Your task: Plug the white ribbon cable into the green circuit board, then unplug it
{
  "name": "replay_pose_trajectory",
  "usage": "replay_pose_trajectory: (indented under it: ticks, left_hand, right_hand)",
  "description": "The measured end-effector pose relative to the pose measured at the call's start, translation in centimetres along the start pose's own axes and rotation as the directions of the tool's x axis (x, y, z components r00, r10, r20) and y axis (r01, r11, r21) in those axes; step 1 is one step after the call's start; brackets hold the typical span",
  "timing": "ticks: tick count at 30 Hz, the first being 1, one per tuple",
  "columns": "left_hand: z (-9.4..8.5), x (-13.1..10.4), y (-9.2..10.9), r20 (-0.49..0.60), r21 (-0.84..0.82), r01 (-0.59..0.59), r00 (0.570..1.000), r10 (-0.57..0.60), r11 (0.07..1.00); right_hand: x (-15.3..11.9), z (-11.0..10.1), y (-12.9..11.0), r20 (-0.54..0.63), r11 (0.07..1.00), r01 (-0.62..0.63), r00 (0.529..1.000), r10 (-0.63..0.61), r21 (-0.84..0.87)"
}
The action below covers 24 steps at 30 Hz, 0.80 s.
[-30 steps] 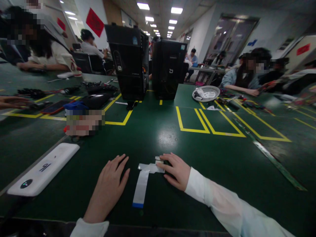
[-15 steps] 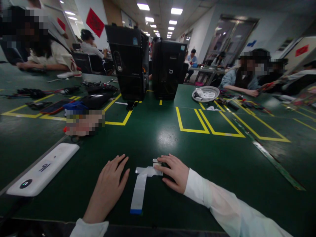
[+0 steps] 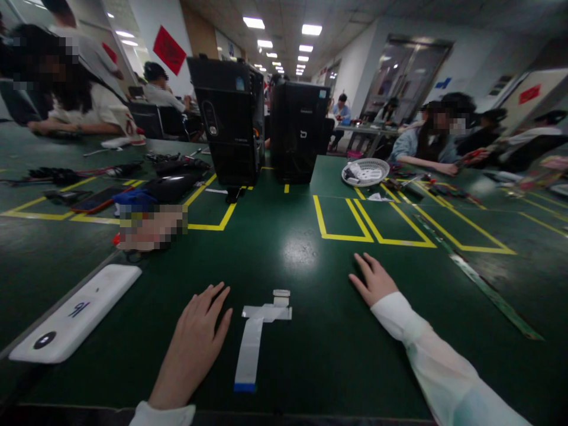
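Glossy white plastic power bank (image 3: 76, 313)

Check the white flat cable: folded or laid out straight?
Folded. The white flat cable makes a corner where strips overlap, and its long leg runs down to the blue end.

Sleeves and hands, as I view them remotely. The left white fabric sleeve (image 3: 163, 415), seen only at its cuff, ends at the wrist of the bare left hand (image 3: 190, 346). The right long, loose white fabric sleeve (image 3: 444, 361) shows soft creases, faint pink and pale aqua tints, and a cuff at the wrist of the bare right hand (image 3: 376, 281).
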<state>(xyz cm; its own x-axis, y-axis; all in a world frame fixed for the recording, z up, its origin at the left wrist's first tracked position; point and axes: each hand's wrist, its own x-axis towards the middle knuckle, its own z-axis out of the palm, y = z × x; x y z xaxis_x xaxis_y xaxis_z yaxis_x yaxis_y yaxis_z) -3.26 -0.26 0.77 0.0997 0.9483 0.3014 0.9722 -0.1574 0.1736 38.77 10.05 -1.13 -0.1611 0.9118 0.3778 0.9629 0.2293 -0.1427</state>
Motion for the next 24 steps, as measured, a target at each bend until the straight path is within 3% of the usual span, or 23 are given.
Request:
replay_pose_trajectory:
  ticks: [2,5,7,12,15,18,24]
  left_hand:
    - [0.1,0.0,0.0,-0.012,0.004,-0.007,1.0,0.007,1.0]
    - [0.3,0.0,-0.1,-0.017,0.007,-0.014,1.0,0.014,1.0]
    - [0.4,-0.1,-0.1,-0.014,0.011,-0.016,1.0,0.016,1.0]
    - [0.3,-0.1,-0.2,-0.005,0.015,-0.019,1.0,0.019,1.0]
    - [0.2,-0.1,-0.2,0.001,0.017,-0.014,1.0,0.014,1.0]
    - [0.3,-0.1,-0.2,0.003,0.015,-0.014,1.0,0.014,1.0]
    - [0.4,-0.1,-0.2,-0.003,0.02,-0.026,1.0,0.026,0.999]
  right_hand:
    - [-0.9,-1.1,4.2,-0.043,0.967,-0.234,0.972,0.231,-0.102]
    - [-3.2,-3.4,9.6,-0.083,0.822,-0.535,0.844,0.53,-0.193]
    - [-5.0,-5.0,12.0,-0.053,0.744,-0.635,0.767,0.64,-0.207]
    - [-7.9,-7.1,13.9,-0.144,0.7,-0.677,0.735,0.663,-0.228]
    - [-8.4,-7.4,14.1,-0.204,0.605,-0.764,0.644,0.737,-0.226]
    - [-8.5,-7.5,15.3,-0.188,0.537,-0.822,0.567,0.802,-0.192]
    - [-8.6,-7.8,18.7,-0.092,0.55,-0.801,0.582,0.808,-0.238]
